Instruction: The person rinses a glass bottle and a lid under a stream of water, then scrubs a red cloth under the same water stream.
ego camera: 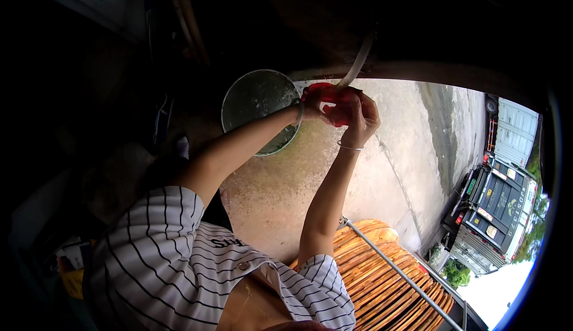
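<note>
My left hand (313,110), with a bangle at its wrist, grips one side of a glossy red item (335,114). It looks like thin plastic, but its exact kind is unclear. Fingers of my right hand (365,123) pinch the other side, and a thin bangle circles that wrist too. The lower end of a pale ribbed hose (358,64) comes down to the red item's upper edge; whether water runs from it cannot be made out. Left of and below my hands stands a round bucket (250,102) with a dark inside, partly hidden by my left forearm.
Stacked curved wooden pieces (380,268) lie at the lower right, crossed by a metal bar (398,270). Concrete floor (268,205) stretches outward, stained and wet-looking in places. A truck (497,201) and a white vehicle (517,129) stand outside. The left side is very dark.
</note>
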Demonstrator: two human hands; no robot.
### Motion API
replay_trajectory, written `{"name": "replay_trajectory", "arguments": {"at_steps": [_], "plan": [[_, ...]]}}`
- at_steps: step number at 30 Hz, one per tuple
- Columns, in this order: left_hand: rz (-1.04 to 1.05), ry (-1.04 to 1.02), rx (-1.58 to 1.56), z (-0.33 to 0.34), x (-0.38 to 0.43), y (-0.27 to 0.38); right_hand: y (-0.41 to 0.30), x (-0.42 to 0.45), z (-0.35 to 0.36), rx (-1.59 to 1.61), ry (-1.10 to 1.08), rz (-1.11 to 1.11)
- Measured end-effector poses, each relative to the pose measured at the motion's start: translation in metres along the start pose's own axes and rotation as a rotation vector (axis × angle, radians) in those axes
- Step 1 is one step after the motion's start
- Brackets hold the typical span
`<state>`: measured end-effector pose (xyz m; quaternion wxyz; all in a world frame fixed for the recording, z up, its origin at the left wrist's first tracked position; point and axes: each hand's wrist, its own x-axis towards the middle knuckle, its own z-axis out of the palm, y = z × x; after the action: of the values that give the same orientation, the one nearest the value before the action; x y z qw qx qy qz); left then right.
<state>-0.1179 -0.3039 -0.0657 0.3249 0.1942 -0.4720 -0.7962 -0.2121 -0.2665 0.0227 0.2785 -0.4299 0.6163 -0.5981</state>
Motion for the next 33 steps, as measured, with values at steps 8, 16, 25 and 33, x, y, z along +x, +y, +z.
{"name": "replay_trajectory", "arguments": {"at_steps": [8, 16, 25, 33], "plan": [[-0.102, 0.286, 0.014, -0.051, 0.014, -0.065, 0.017, 0.009, -0.002, -0.025, 0.233, -0.045], [-0.203, 0.323, -0.592, -0.033, 0.010, -0.043, 0.057, -0.002, -0.033, 0.394, 0.358, 0.276], [-0.536, 0.181, -1.188, -0.028, 0.000, -0.052, -0.026, 0.004, 0.000, 0.468, 0.309, 0.091], [-0.560, 0.302, -1.080, -0.011, 0.021, -0.076, -0.057, 0.008, -0.026, 0.293, 0.384, 0.002]]}}
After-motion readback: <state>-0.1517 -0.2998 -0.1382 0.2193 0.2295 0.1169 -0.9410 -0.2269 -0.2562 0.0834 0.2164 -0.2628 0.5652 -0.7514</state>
